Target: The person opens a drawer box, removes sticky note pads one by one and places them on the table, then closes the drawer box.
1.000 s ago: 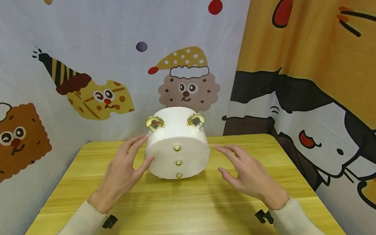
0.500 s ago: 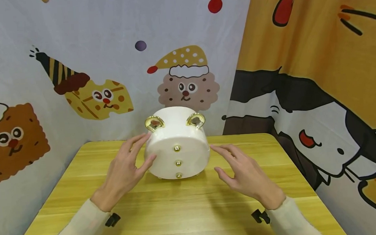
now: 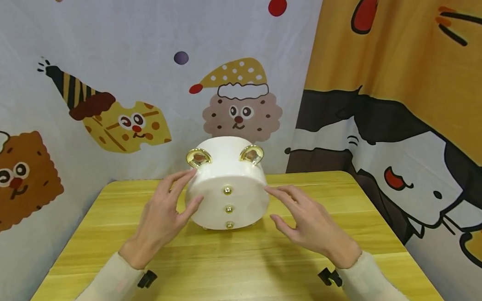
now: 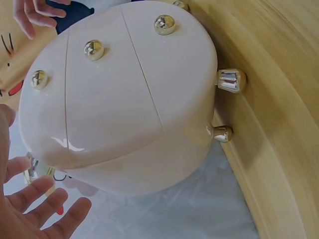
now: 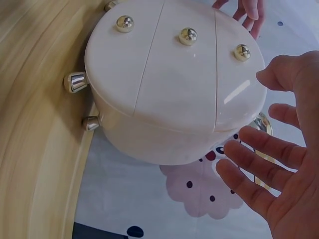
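A glossy white storage box (image 3: pixel 226 158) with rounded sides stands on the table, topped by two gold ear-shaped rings (image 3: pixel 190 157). Seams divide its front into three drawers, each with a round gold knob (image 4: pixel 93 50). Short gold feet (image 5: pixel 77 82) hold it off the tabletop. My left hand (image 3: pixel 160 220) is at the box's left side with fingers spread, fingertips overlapping its edge in the head view. On the other side, my right hand (image 3: pixel 314 226) has its fingers extended, the index fingertip right at the box's right edge. Neither hand grips anything.
The wooden table (image 3: pixel 232 280) reaches back to a light cloth (image 3: pixel 134 28) printed with cartoon food. To the right hangs an orange, black and white cartoon curtain (image 3: pixel 385 68). Black clips (image 3: pixel 147 279) sit at both wrists, by the cream sleeves (image 3: pixel 104 292).
Both hands have moved inward, closer to the box, the right hand leftward and the left hand slightly rightward. The box has stayed in place and its drawers look the same.
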Tool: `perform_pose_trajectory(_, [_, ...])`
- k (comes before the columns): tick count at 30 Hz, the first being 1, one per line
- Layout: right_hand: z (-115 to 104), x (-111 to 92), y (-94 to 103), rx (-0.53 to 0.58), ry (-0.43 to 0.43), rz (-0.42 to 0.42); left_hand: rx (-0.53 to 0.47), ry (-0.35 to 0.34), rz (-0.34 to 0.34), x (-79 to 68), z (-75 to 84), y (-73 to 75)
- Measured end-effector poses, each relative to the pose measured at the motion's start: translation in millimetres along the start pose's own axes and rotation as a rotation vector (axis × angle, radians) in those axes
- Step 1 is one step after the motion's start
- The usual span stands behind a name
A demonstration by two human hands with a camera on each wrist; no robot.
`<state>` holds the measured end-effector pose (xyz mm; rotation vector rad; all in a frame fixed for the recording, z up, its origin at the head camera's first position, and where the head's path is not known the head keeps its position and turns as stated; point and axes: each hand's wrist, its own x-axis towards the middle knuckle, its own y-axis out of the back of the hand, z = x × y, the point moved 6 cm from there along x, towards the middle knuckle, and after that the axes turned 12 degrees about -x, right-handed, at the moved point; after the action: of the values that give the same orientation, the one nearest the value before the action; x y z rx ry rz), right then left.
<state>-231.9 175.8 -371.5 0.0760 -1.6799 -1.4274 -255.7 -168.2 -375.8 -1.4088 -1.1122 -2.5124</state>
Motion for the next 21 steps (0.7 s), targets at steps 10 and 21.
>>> perform_pose_trajectory(10, [-9,7,-2.5,0.006,0.028,0.012,-0.019,-0.004,0.007,2.9,3.3,-2.2])
perform_pose_trajectory(21, [-14,13,-4.8,0.034,0.049,0.026,-0.03,-0.021,0.012,7.8,9.5,-7.3])
